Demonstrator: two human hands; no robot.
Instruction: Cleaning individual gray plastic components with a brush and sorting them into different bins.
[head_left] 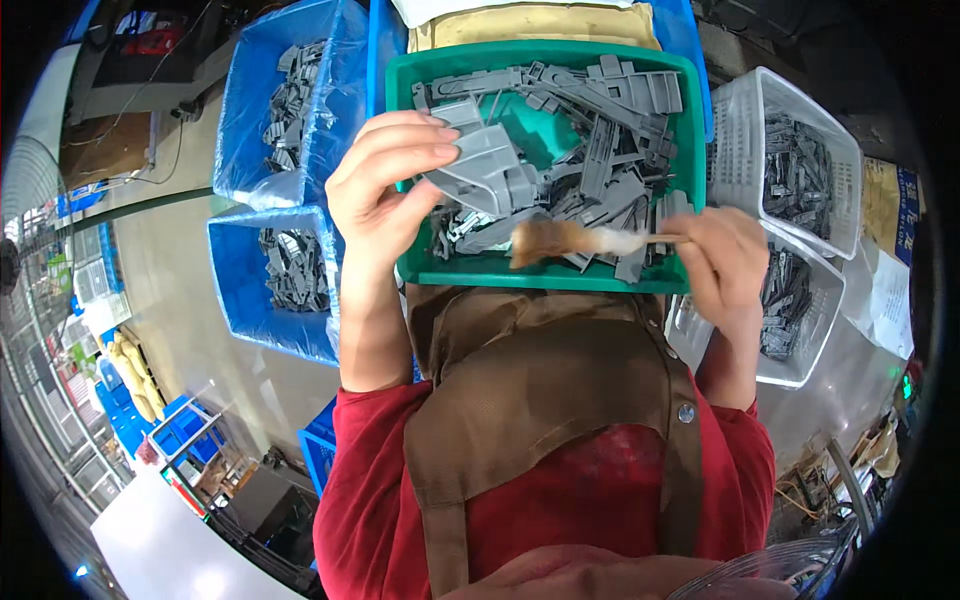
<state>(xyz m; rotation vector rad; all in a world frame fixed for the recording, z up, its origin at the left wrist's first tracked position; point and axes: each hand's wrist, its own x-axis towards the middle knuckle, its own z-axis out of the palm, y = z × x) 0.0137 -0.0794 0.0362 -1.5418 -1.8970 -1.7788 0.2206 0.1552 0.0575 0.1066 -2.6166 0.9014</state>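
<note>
My left hand (pixel 385 185) is closed on a grey moulded plastic part (pixel 485 170), with the fingers on its left end and a stepped, boxy shape showing. The part is held over the left side of a green tray (pixel 550 282). In my right hand (pixel 725 258), the fingers pinch the thin handle of a brush (pixel 560 241) with a brown tip and a whitish middle, blurred by motion. The brush points left over the tray's near side, its tip a little below and right of the part. Many loose grey plastic parts (pixel 605 160) lie heaped in the tray.
Two blue bins (pixel 225 270) lined with clear film stand at the left, holding grey parts. At the right, white crates (pixel 735 125) hold more grey parts. Behind the tray lies a yellowish sack (pixel 540 25). A white panel (pixel 180 545) is at lower left.
</note>
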